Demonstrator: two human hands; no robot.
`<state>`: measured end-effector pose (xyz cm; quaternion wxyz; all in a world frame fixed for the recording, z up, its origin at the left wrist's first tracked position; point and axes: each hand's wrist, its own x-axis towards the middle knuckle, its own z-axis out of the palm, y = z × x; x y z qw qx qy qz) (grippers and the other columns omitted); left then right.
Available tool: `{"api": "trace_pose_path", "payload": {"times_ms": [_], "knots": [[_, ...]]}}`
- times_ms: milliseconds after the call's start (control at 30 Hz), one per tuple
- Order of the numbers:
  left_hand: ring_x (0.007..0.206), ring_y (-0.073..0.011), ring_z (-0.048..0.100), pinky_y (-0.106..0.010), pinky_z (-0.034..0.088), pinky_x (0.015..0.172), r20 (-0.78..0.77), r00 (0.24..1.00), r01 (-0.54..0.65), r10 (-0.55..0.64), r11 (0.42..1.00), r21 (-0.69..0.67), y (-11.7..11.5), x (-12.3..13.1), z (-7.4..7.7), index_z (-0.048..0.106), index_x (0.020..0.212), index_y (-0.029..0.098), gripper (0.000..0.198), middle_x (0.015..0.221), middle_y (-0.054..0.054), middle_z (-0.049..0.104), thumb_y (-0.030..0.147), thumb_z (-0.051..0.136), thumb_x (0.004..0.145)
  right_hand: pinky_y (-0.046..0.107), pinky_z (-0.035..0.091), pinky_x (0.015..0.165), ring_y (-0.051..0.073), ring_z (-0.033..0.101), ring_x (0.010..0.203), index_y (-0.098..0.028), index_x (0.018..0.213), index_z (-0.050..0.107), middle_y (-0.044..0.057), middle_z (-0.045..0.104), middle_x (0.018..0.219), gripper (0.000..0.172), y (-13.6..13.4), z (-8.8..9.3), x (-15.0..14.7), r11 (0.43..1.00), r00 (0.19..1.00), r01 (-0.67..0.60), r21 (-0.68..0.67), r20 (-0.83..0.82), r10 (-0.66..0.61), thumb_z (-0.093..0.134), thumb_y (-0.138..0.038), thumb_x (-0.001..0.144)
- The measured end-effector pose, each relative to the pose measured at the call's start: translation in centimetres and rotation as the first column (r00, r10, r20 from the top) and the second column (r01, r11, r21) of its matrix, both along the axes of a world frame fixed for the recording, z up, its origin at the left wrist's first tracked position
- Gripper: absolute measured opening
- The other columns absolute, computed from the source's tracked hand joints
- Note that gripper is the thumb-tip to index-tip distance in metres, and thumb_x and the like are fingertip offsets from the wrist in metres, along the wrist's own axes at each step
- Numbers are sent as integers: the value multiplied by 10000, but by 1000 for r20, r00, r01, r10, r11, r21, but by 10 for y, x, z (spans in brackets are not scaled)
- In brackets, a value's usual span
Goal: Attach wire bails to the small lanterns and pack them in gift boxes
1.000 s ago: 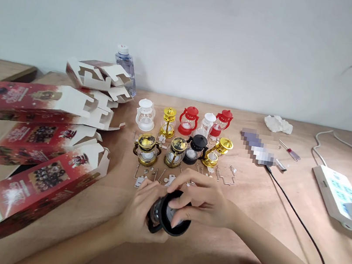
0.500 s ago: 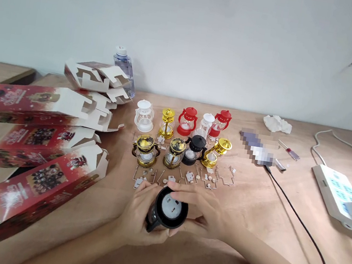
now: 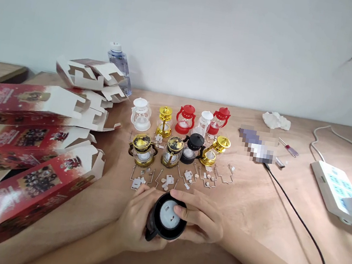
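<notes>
Brown wooden tabletop [image 3: 249,213] meets a pale wall [image 3: 210,35] between red cardboard boxes [image 3: 30,189] and a white plastic power strip [image 3: 329,181]. Above it, the left hand [image 3: 138,219] wraps a black round-based lantern [image 3: 160,233]; the half-curled right hand [image 3: 206,218] holds its side, one digit on the round white disc [image 3: 166,219].

The left fingers [image 3: 143,194] hold a black lantern [image 3: 165,232] whose recessed white disc [image 3: 167,215] the right fingers [image 3: 188,215] touch.

Even, soft light; glare on red box [image 3: 29,189] (lower left); edges stretched; pixelation over probable phone [image 3: 256,146].
</notes>
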<state>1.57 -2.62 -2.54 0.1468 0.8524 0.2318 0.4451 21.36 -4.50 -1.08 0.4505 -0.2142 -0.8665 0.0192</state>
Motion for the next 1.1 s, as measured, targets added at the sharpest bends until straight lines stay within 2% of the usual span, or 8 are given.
{"api": "trace_pose_path", "payload": {"times_ms": [333, 533, 767, 833, 900, 967, 1033, 1100], "knots": [[637, -217, 607, -370, 446, 569, -3, 1000, 28, -28, 999, 21, -2, -4, -7, 471, 1085, 201, 401, 801, -50, 643, 294, 567, 707, 319, 582, 837, 197, 646, 1084, -107, 1178, 548, 188, 665, 1187, 309, -6, 12, 4, 1000, 997, 17, -15, 78, -16, 498, -322, 962], [678, -256, 643, -418, 451, 582, -12, 1000, 5, -5, 999, -41, -6, -6, -17, 449, 1151, 246, 446, 860, -43, 665, 332, 569, 730, 284, 590, 700, 194, 679, 951, -92, 1096, 595, 174, 713, 1094, 254, -8, 17, 1, 996, 996, 66, 66, 58, -70, 506, -284, 957], [644, -221, 619, -373, 422, 591, -39, 999, 31, -30, 999, 18, -2, -1, -6, 476, 1097, 205, 421, 809, -50, 665, 282, 566, 693, 324, 563, 850, 190, 643, 1058, -106, 1171, 595, 160, 684, 1176, 356, -6, 15, 15, 998, 990, 57, 15, 128, -59, 469, -372, 972], [672, -218, 634, -359, 404, 613, -23, 998, 56, -55, 998, 17, 0, -1, -4, 493, 1101, 167, 405, 834, -73, 683, 296, 547, 721, 346, 557, 834, 190, 651, 1036, -152, 1158, 611, 128, 702, 1136, 311, 1, 17, 34, 990, 988, 131, 57, 74, -135, 463, -356, 976], [712, -225, 649, -358, 389, 637, -12, 996, 87, -87, 996, 3, 0, -1, -6, 503, 1115, 145, 405, 869, -94, 696, 368, 541, 778, 355, 546, 799, 188, 668, 960, -203, 1113, 636, 85, 728, 1034, 208, 11, 18, 62, 915, 916, 402, 35, -29, -401, 511, -231, 949], [745, -238, 655, -367, 382, 658, -10, 994, 113, -113, 994, 8, 0, -3, -8, 502, 1132, 135, 452, 913, -114, 703, 442, 559, 805, 374, 522, 771, 199, 667, 839, -229, 980, 684, 58, 733, 907, 141, 20, 16, 94, 725, 724, 687, -56, -31, -689, 565, -212, 904], [768, -244, 657, -372, 381, 670, -6, 992, 126, -126, 992, 18, 0, -4, -11, 493, 1150, 130, 474, 960, -130, 705, 440, 586, 804, 380, 502, 712, 219, 646, 757, -222, 811, 700, 55, 722, 806, 146, 26, 12, 125, 534, 562, 820, -206, 108, -820, 591, -297, 872], [777, -241, 657, -371, 381, 672, -6, 991, 134, -134, 991, 27, -1, -5, -12, 485, 1158, 128, 465, 985, -135, 704, 395, 602, 795, 379, 483, 697, 236, 639, 759, -228, 741, 704, 46, 721, 790, 173, 29, 4, 146, 379, 498, 850, -366, 323, -805, 621, -357, 820]]}}
